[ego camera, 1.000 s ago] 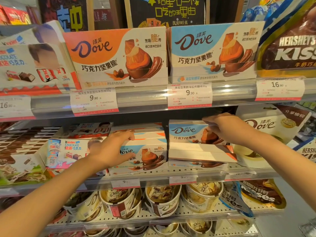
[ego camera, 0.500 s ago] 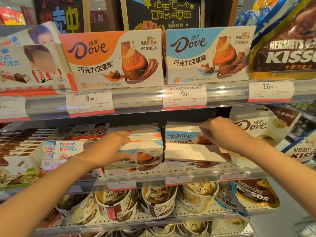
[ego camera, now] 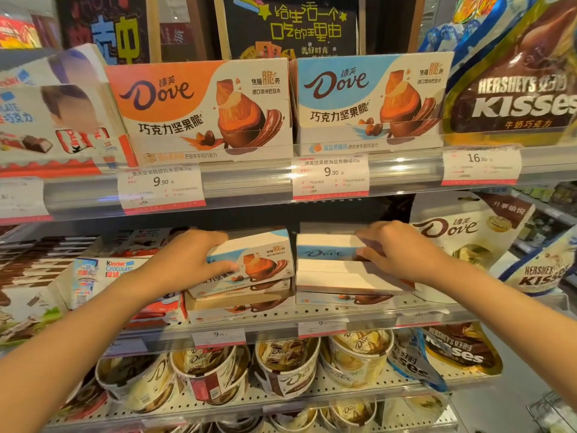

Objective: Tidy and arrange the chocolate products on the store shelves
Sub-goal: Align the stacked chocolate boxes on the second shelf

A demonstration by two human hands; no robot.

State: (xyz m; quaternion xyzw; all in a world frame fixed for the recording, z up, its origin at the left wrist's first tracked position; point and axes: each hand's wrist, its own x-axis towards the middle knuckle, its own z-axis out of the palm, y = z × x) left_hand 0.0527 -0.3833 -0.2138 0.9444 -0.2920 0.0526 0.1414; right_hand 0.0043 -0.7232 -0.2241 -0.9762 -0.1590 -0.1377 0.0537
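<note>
While the left hand grips a tilted Dove box and the right hand clutches another Dove box, either loose stack could slide off the shelf.

Three shelves in view.
Top shelf: orange Dove box, blue Dove box, Hershey's Kisses bag.
Middle shelf: Kinder cartons, stacked Dove boxes.
Bottom wire shelf: Dove tubs.
</note>
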